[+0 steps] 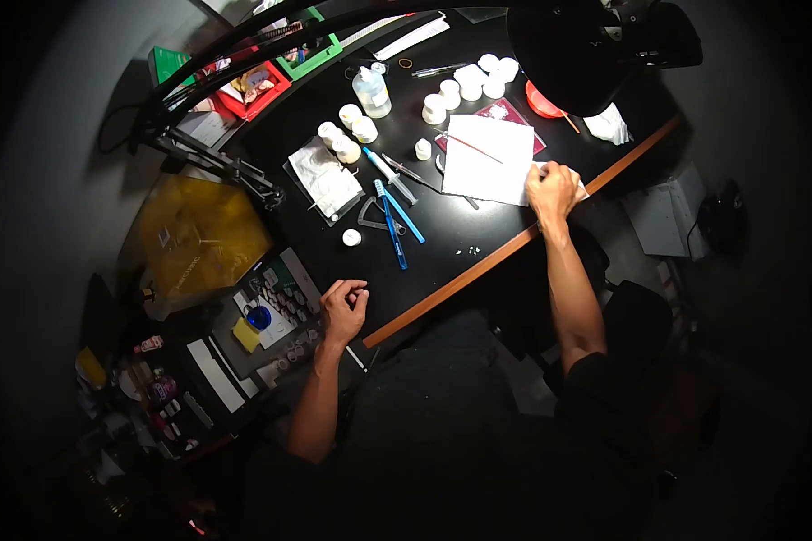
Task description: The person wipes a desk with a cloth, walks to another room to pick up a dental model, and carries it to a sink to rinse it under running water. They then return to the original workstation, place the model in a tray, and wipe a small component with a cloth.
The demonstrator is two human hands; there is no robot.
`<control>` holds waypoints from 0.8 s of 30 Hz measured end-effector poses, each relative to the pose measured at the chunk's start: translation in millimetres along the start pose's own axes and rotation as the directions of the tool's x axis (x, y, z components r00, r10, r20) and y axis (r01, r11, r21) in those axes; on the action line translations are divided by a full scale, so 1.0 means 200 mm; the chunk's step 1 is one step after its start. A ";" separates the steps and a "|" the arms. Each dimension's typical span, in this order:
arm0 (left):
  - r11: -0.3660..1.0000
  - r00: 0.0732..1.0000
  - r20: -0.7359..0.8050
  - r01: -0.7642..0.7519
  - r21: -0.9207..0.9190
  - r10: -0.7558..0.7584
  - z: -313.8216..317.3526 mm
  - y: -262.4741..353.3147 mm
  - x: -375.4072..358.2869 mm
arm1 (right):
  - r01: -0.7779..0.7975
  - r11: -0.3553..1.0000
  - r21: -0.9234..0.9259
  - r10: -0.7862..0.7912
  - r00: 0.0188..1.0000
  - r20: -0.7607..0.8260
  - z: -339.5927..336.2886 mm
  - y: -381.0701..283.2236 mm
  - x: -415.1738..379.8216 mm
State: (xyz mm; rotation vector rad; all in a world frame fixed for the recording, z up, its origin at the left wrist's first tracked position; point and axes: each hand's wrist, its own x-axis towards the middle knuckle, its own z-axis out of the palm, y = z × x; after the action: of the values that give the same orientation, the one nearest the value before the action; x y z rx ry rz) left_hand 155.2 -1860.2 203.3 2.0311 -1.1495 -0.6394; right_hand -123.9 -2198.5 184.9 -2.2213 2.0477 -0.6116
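My right hand [553,189] is closed, with its fingers curled down on the right corner of a white paper sheet [492,176]. A white tissue-like piece [579,192] shows beside the hand; what the fingers grip is hidden. A thin reddish stick [475,147] lies across the sheet, and a maroon booklet [538,142] shows beneath it. My left hand [343,311] hovers by the table's near left edge, fingers loosely bent and apart, holding nothing. Nearest to it are a small white cap [351,237], a blue-handled tool [395,236] and a metal caliper [367,215].
Several white jars [469,83], a clear bottle [372,93] and a syringe [397,180] stand or lie on the black table. A dark lamp head [564,54] hangs over the far right, near a red bowl [541,101]. Crumpled white tissue [609,124] lies beyond my right hand.
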 end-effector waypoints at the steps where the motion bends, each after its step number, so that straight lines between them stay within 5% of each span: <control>1: 1.000 1.000 -0.005 0.013 -0.001 -0.013 -0.01 0.00 0.00 | -0.009 0.999 -0.031 0.011 0.998 0.065 0.00 -0.04 0.03; 6: 0.998 0.996 -0.060 0.059 0.000 -0.059 -0.04 -0.02 -0.03 | -0.055 0.998 0.008 0.052 0.975 0.214 0.11 -0.10 0.08; 11: 0.991 0.988 -0.085 0.125 -0.043 -0.129 -0.04 -0.11 -0.06 | 0.086 0.996 -0.038 -0.087 0.996 -0.019 0.12 -0.09 0.10; 16: 0.989 0.986 -0.078 0.144 -0.016 -0.145 -0.04 -0.14 -0.06 | 0.316 0.936 -0.156 -0.328 0.943 -0.058 0.14 -0.04 0.32; 19: 0.988 0.986 -0.070 0.153 -0.024 -0.155 -0.04 -0.14 -0.06 | 0.363 0.921 -0.140 -0.366 0.931 0.003 0.17 -0.01 0.40; 24: 0.988 0.985 -0.077 0.156 0.001 -0.155 -0.03 -0.11 -0.06 | 0.400 0.915 -0.043 -0.403 0.908 -0.113 0.21 -0.05 0.41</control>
State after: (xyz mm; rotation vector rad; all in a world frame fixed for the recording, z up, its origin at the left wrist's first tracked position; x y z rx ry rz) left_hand 165.0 -1840.3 189.9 2.1472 -0.9566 -0.6276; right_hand -97.3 -2286.3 169.1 -2.7039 1.6454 -0.7726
